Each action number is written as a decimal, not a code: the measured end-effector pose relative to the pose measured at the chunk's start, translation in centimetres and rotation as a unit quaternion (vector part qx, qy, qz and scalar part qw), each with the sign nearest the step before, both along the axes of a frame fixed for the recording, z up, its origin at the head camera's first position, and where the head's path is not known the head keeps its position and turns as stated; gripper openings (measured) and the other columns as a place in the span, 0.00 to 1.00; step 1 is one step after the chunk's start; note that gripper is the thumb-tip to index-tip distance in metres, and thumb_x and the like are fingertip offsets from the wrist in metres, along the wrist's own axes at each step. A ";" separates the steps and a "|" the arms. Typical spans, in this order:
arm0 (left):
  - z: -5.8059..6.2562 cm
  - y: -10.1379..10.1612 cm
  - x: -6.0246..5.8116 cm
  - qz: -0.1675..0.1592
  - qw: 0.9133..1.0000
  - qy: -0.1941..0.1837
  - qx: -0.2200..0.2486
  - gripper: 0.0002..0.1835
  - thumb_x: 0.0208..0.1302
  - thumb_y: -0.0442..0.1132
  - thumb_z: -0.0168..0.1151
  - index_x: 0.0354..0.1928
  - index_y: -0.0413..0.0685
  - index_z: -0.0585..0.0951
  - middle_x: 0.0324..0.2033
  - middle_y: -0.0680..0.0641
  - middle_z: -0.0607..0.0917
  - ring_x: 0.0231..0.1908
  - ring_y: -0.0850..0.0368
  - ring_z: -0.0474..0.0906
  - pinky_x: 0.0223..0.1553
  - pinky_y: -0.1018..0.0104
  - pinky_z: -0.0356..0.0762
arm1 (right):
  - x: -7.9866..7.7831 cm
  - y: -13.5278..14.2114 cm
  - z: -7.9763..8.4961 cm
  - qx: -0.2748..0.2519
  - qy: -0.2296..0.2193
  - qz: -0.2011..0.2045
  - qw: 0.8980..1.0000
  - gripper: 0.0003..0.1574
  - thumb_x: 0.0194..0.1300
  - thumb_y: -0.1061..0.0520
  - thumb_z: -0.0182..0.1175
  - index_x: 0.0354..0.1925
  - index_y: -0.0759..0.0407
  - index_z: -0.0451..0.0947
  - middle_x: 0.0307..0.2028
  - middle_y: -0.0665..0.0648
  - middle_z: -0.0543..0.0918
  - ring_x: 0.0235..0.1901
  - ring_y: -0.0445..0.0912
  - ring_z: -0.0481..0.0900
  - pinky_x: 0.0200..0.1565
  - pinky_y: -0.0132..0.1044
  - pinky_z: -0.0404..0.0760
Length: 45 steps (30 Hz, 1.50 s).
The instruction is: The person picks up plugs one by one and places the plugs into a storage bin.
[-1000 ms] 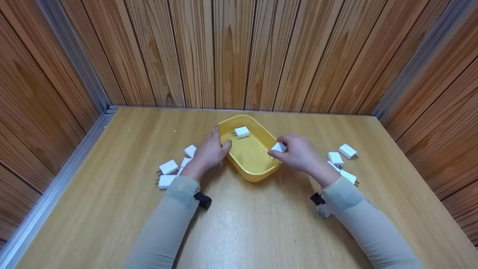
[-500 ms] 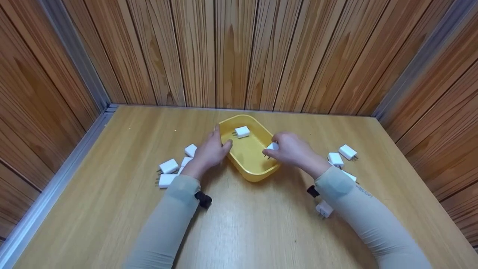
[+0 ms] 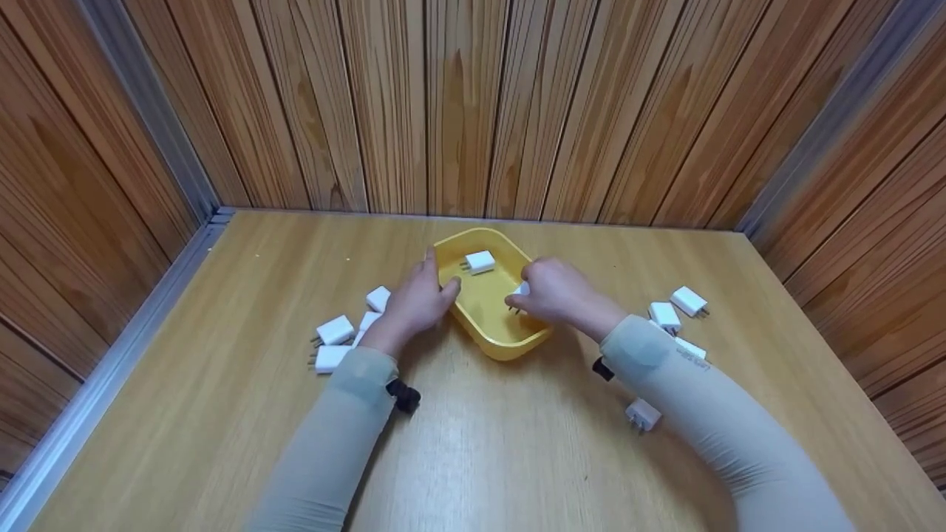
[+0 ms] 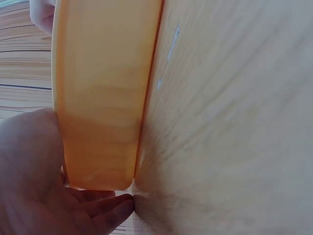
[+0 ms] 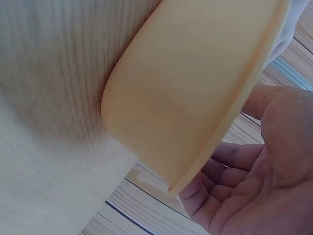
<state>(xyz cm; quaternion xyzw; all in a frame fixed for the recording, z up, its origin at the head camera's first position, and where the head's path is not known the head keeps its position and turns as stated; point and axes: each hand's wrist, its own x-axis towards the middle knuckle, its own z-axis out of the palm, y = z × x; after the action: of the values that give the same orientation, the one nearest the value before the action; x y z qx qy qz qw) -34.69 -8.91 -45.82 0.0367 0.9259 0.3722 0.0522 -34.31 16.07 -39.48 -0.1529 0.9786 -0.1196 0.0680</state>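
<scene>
A yellow plastic bin (image 3: 505,350) stands at the middle of the table, one white plug-in charger (image 3: 480,261) lying on its floor near the far end. My left hand (image 3: 417,298) holds the bin's left side, thumb at the rim and fingers around the outside; the left wrist view shows those fingers (image 4: 105,210) behind the bin's end. Over the bin's right wall, my right hand (image 3: 559,293) pinches another white charger (image 3: 522,290), prongs pointing down into the bin. The right wrist view shows curled fingers (image 5: 222,178) beyond the rim, the held charger hidden behind the bin wall.
Several white chargers (image 3: 335,330) lie left of the bin, some partly covered by the left hand. Several more chargers (image 3: 664,315) are on the right, with a single charger (image 3: 643,414) nearer the front beside the right sleeve. Wood-panelled walls (image 3: 458,111) enclose the table.
My right hand has moved left across the bin's right rim, carrying the charger further over the bin. The left hand and the bin have stayed in place.
</scene>
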 end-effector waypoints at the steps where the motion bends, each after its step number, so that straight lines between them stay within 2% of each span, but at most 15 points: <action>1: 0.0 0.0 0.0 -0.001 1.000 0.002 -0.004 0.50 0.84 0.63 0.52 0.92 0.46 0.42 0.86 0.36 0.59 0.82 0.38 0.63 0.81 0.40 0.60 | -0.1 -0.2 0.0 0.007 0.003 0.006 1.000 0.27 0.73 0.39 0.73 0.48 0.63 0.85 0.38 0.58 0.82 0.34 0.52 0.80 0.36 0.42 0.79; 6: 0.0 0.0 0.0 0.004 1.000 0.000 -0.012 0.51 0.84 0.63 0.52 0.92 0.46 0.42 0.87 0.34 0.57 0.81 0.36 0.64 0.80 0.39 0.62 | -0.4 -0.9 -0.1 0.035 0.004 0.024 0.999 0.26 0.74 0.39 0.72 0.43 0.61 0.84 0.33 0.57 0.81 0.33 0.51 0.79 0.35 0.43 0.77; 11: 0.1 0.0 0.0 0.008 1.000 -0.012 -0.003 0.51 0.84 0.63 0.52 0.92 0.48 0.41 0.87 0.36 0.58 0.77 0.39 0.69 0.79 0.39 0.64 | -0.9 -1.7 0.2 0.037 -0.049 0.013 0.998 0.24 0.76 0.38 0.71 0.41 0.58 0.84 0.30 0.55 0.84 0.29 0.49 0.80 0.33 0.40 0.77; 14: 0.0 0.1 0.1 0.008 1.000 -0.019 0.005 0.51 0.84 0.63 0.53 0.92 0.50 0.40 0.88 0.38 0.56 0.77 0.38 0.68 0.79 0.40 0.65 | -1.2 -2.1 0.5 0.040 -0.078 0.000 0.996 0.23 0.77 0.39 0.70 0.43 0.57 0.85 0.32 0.55 0.86 0.29 0.48 0.82 0.32 0.40 0.78; 17: 0.1 0.1 0.1 0.007 1.000 -0.026 0.008 0.51 0.85 0.64 0.52 0.92 0.52 0.39 0.89 0.40 0.53 0.82 0.38 0.62 0.81 0.40 0.60 | -1.5 -2.4 0.6 0.039 -0.091 -0.003 0.995 0.22 0.77 0.40 0.70 0.44 0.57 0.85 0.33 0.56 0.87 0.29 0.48 0.82 0.32 0.40 0.79; 21: 0.0 0.0 0.1 0.005 1.000 -0.020 0.006 0.51 0.85 0.64 0.52 0.92 0.52 0.39 0.89 0.39 0.53 0.81 0.39 0.63 0.81 0.40 0.61 | -1.8 -2.6 0.7 0.049 -0.079 0.015 0.996 0.19 0.77 0.43 0.71 0.43 0.58 0.85 0.33 0.56 0.87 0.30 0.48 0.81 0.33 0.40 0.78; 23: 0.0 0.0 0.0 0.004 1.000 -0.017 0.006 0.51 0.85 0.63 0.53 0.92 0.50 0.40 0.89 0.38 0.54 0.78 0.39 0.66 0.79 0.40 0.65 | -2.0 -2.8 0.6 0.061 -0.072 0.021 0.995 0.19 0.77 0.44 0.71 0.43 0.58 0.85 0.33 0.56 0.86 0.30 0.49 0.81 0.33 0.40 0.78; 29: -0.1 0.0 0.0 0.005 1.000 -0.017 0.013 0.51 0.84 0.63 0.53 0.92 0.50 0.40 0.89 0.38 0.53 0.77 0.39 0.68 0.77 0.40 0.67 | -2.1 -3.4 0.4 0.094 -0.071 0.020 0.993 0.18 0.77 0.45 0.72 0.45 0.58 0.85 0.35 0.57 0.84 0.34 0.51 0.81 0.36 0.42 0.79; 33: -0.1 0.0 0.0 -0.002 1.000 -0.003 0.000 0.51 0.84 0.62 0.53 0.92 0.46 0.41 0.87 0.36 0.57 0.79 0.39 0.66 0.79 0.41 0.65 | -2.3 -3.7 0.1 0.119 -0.048 0.048 0.991 0.15 0.76 0.48 0.71 0.41 0.60 0.85 0.31 0.56 0.82 0.32 0.50 0.79 0.37 0.42 0.79; 37: 0.0 0.1 0.1 0.001 1.000 0.003 -0.002 0.51 0.84 0.62 0.53 0.92 0.46 0.42 0.86 0.36 0.60 0.76 0.40 0.70 0.78 0.41 0.66 | -2.6 -3.8 -0.1 0.123 -0.031 0.060 0.990 0.13 0.75 0.51 0.71 0.37 0.58 0.83 0.29 0.55 0.81 0.30 0.49 0.77 0.36 0.42 0.77; 40: 0.0 0.1 0.1 0.006 1.000 -0.006 0.004 0.51 0.84 0.62 0.54 0.92 0.48 0.41 0.86 0.37 0.59 0.71 0.40 0.72 0.75 0.41 0.69 | -2.8 -3.9 -0.2 0.111 -0.033 0.054 0.992 0.12 0.75 0.52 0.70 0.38 0.58 0.82 0.32 0.56 0.82 0.31 0.50 0.78 0.35 0.42 0.78; 45: 0.1 0.0 0.1 0.005 1.000 -0.009 0.007 0.51 0.84 0.63 0.53 0.92 0.49 0.41 0.88 0.37 0.56 0.75 0.40 0.69 0.78 0.40 0.65 | -3.0 -4.1 -0.4 0.105 -0.031 0.058 0.992 0.08 0.77 0.54 0.68 0.42 0.59 0.84 0.40 0.60 0.83 0.35 0.52 0.80 0.38 0.43 0.80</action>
<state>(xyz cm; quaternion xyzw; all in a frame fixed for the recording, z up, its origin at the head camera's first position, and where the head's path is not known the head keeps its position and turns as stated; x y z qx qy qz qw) -34.57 -8.89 -45.77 0.0291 0.9230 0.3792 0.0583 -37.26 11.94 -39.86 -0.1979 0.9727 -0.0168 0.1203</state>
